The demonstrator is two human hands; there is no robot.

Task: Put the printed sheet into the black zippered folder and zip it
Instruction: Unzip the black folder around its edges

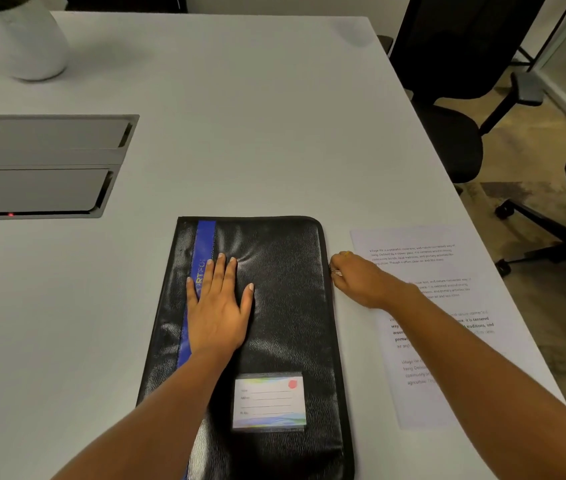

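The black zippered folder [285, 306] lies flat and closed on the white table, with a blue strip down its left side and a name card near its bottom. My left hand [217, 306] presses flat on its cover, fingers straight. My right hand [356, 280] is at the folder's right edge, fingers curled and pinching the small metal zipper pull [336, 271]. The printed sheet [447, 327] lies on the table to the right of the folder, partly under my right forearm.
A grey cable hatch [42, 164] is set into the table [240, 116] at the left. A white plant pot [22, 39] stands at the far left corner. Black office chairs [454, 98] stand beyond the table's right edge, which runs close to the sheet.
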